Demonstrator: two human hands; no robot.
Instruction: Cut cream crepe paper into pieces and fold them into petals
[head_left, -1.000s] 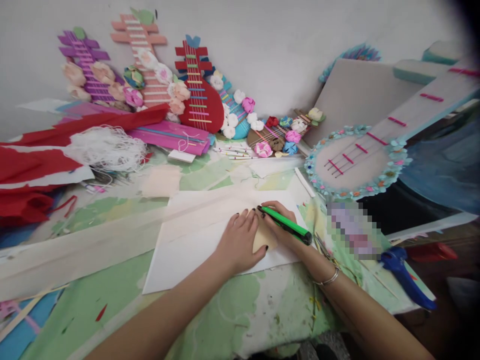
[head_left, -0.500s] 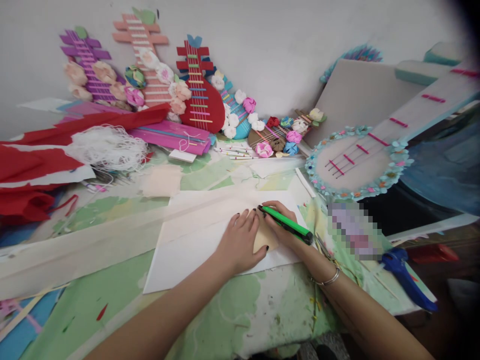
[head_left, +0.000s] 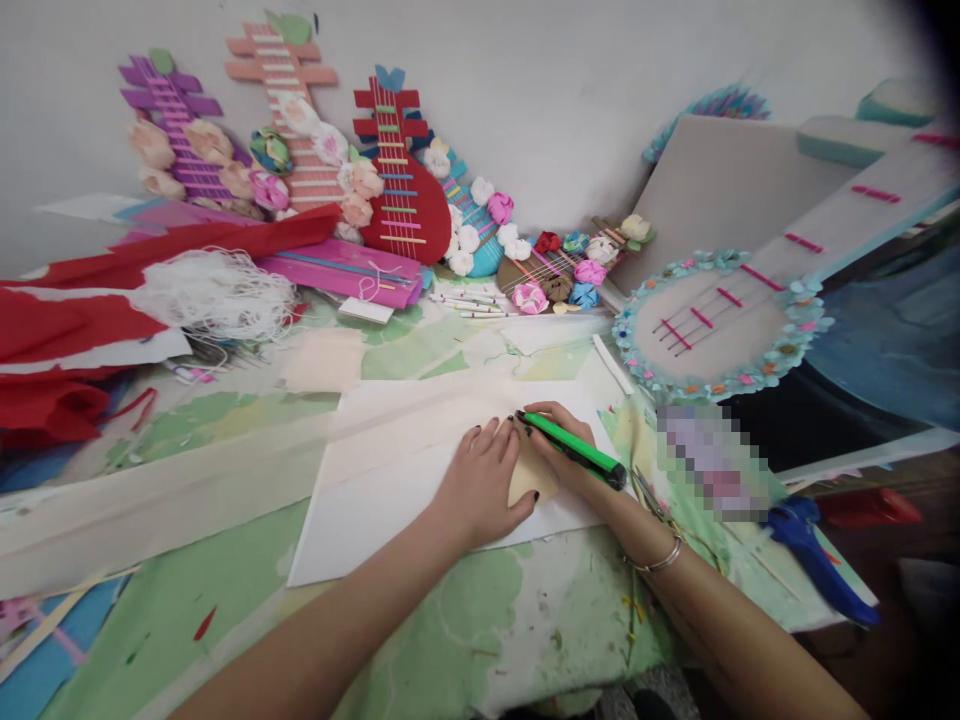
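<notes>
My left hand (head_left: pixel 480 480) lies flat, fingers together, on a small tan paper template (head_left: pixel 531 478) that rests on a white sheet (head_left: pixel 375 490). My right hand (head_left: pixel 559 445) grips a green pen (head_left: pixel 574 448), its tip touching the sheet at the template's top edge just beyond my left fingertips. A metal bangle (head_left: pixel 660 560) circles my right wrist. A long cream paper strip (head_left: pixel 165 495) runs left from under the sheet.
Paper guitar crafts with flowers (head_left: pixel 390 170) lean on the back wall. Red crepe paper (head_left: pixel 67 330) and white string (head_left: pixel 214 290) lie at left. A large round blue-rimmed guitar (head_left: pixel 720 325) sits at right. A blue glue gun (head_left: pixel 817 560) and scissors (head_left: pixel 649 495) lie near the table's right edge.
</notes>
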